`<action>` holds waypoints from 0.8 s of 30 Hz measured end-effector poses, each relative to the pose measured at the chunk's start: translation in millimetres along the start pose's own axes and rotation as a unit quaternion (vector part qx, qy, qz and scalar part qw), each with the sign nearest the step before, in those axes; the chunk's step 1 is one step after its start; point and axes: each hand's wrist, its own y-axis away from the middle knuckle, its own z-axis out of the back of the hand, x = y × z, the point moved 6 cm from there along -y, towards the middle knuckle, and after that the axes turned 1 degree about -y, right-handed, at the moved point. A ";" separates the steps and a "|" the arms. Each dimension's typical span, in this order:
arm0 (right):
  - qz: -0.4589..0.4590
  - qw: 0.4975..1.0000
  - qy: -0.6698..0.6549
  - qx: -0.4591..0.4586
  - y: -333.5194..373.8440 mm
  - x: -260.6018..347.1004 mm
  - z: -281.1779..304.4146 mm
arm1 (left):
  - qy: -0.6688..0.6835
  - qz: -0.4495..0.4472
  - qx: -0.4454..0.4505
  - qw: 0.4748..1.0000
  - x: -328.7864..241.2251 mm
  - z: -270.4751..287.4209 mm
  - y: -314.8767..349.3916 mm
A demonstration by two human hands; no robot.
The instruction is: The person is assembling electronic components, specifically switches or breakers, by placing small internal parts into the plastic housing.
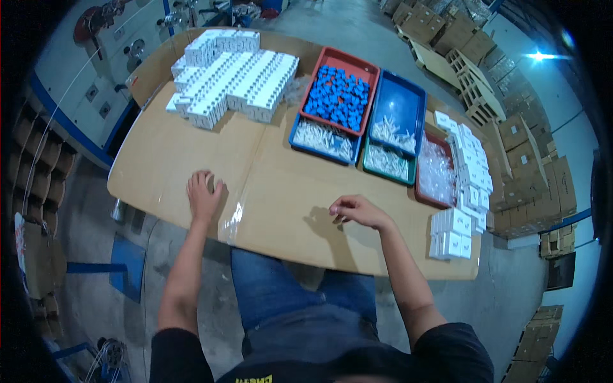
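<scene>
My left hand (204,196) rests on the brown cardboard table top (274,210), near its front left edge. Its thumb stands apart from the fingers and nothing shows in it. Over the middle of the front part, my right hand (359,210) is raised and casts a shadow on the cardboard. Its fingers are curled together at the tips; whatever they hold, if anything, is too small to make out. Beyond both hands stands a red tray (350,57) of small blue pieces, overlapping a blue tray (296,143) of slim white pieces.
Rows of white boxes (236,80) stand stacked at the far left. Another blue tray (402,96) and a green tray (387,175) hold white pieces. A dark red tray (435,200) holds clear plastic pieces. More white boxes (454,223) line the right edge.
</scene>
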 end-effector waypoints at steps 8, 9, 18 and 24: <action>0.052 0.995 -0.032 -0.085 63.3 -38.3 -13.1 | 0.207 0.023 -0.056 0.976 -44.0 -7.6 21.4; 0.042 0.995 -0.039 -0.079 65.5 -39.7 -18.6 | 0.249 0.019 -0.053 0.967 -67.6 -9.6 28.1; 0.101 0.972 0.015 -0.214 73.4 -66.6 -74.4 | 0.324 -0.025 0.034 0.945 -206.1 -42.7 164.8; 0.136 0.960 0.133 -0.208 84.0 -81.0 -103.3 | 0.438 0.090 0.064 0.892 -178.0 -51.0 178.7</action>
